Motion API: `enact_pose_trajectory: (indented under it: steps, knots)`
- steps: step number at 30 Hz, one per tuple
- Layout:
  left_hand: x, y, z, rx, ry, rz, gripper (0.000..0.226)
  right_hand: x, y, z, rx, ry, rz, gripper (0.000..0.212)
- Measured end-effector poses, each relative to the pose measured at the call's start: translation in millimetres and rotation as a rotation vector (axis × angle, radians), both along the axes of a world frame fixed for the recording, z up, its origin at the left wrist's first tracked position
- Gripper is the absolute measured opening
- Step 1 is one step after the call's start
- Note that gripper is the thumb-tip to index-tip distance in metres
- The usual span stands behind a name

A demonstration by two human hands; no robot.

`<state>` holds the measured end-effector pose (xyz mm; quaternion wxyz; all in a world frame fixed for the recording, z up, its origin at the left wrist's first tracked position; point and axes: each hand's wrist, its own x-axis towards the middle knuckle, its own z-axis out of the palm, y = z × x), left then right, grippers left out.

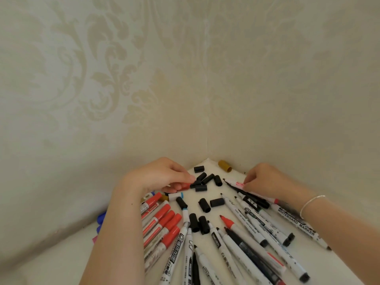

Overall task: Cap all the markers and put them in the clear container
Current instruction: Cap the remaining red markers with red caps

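At the left, red-capped markers (162, 225) lie grouped together as if already finished, the left hand (164, 177) pinches a red cap (184, 186) beside the loose black caps (205, 181), probably to match the uncapped marker (236, 183) gripped by the right hand (265, 179); no clear container is visible.

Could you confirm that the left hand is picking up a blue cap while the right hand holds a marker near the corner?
Not quite: in the head view the left hand pinches a red cap, not a blue one. The right hand does hold a marker near the corner.
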<state>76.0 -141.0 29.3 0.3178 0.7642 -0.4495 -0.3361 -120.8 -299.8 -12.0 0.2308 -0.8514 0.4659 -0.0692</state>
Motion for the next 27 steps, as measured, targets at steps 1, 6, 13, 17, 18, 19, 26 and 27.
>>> enact_pose_trajectory:
  steps: [1,6,13,17,18,19,26,27]
  knots:
    - [0.1,-0.2,-0.4,0.006,0.011,-0.002,0.016,-0.5,2.3,2.0,-0.036,0.025,0.009,0.008]
    - [6.4,1.1,-2.4,-0.015,0.029,0.037,0.018,3.8,39.6,25.4,-0.009,0.203,0.260,0.016]
    - [4.5,-3.0,-5.3,-0.054,0.023,0.040,0.025,21.1,74.6,19.2,0.056,0.541,0.396,0.019]
    - [4.0,-3.3,-4.6,-0.092,0.106,0.025,0.018,22.7,74.3,12.5,-0.046,0.426,0.337,0.020]
    - [4.2,-3.3,-3.9,-0.113,0.128,0.033,0.016,22.8,74.1,11.8,-0.040,0.322,0.310,0.024]
    - [4.8,-3.2,-3.6,-0.135,0.146,0.047,0.015,22.8,74.2,12.1,-0.014,0.183,0.277,0.025]
    - [6.3,-6.1,-4.8,-0.213,0.252,0.126,0.012,29.4,84.1,14.3,0.291,-0.540,0.251,0.013]
    - [6.4,-6.6,-4.9,-0.207,0.256,0.122,0.012,30.0,84.9,14.4,0.277,-0.549,0.259,0.011]
